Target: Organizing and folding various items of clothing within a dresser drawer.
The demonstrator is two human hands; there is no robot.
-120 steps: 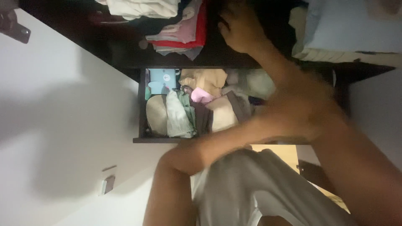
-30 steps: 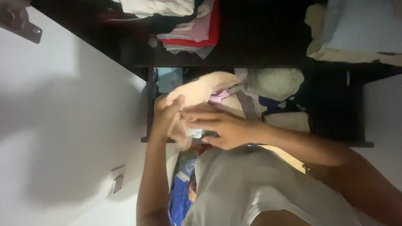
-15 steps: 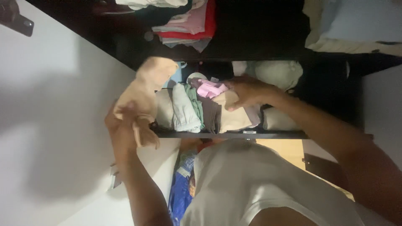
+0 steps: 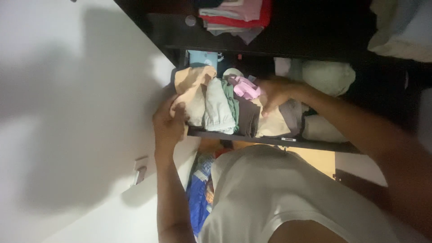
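Observation:
An open dark drawer [image 4: 270, 140] holds a row of folded clothes. My left hand [image 4: 168, 122] grips a tan garment [image 4: 192, 85] and presses it into the drawer's left end, beside a pale green folded piece [image 4: 218, 110]. My right hand [image 4: 274, 92] reaches in from the right. Its fingers lie spread on a beige folded garment [image 4: 272, 126], close to a pink item [image 4: 245, 87]. A dark brown piece [image 4: 247, 118] stands between the green and beige ones.
A white wardrobe door [image 4: 81, 112] fills the left side. Above the drawer, a dark shelf carries a stack of red and pink clothes [image 4: 238, 13]. Pale bedding [image 4: 400, 31] lies at the top right. A blue bag [image 4: 198, 193] sits below the drawer by my white shirt.
My left hand has brought the tan garment down from beside the door into the drawer's left end. My right hand has stayed on the clothes in the middle.

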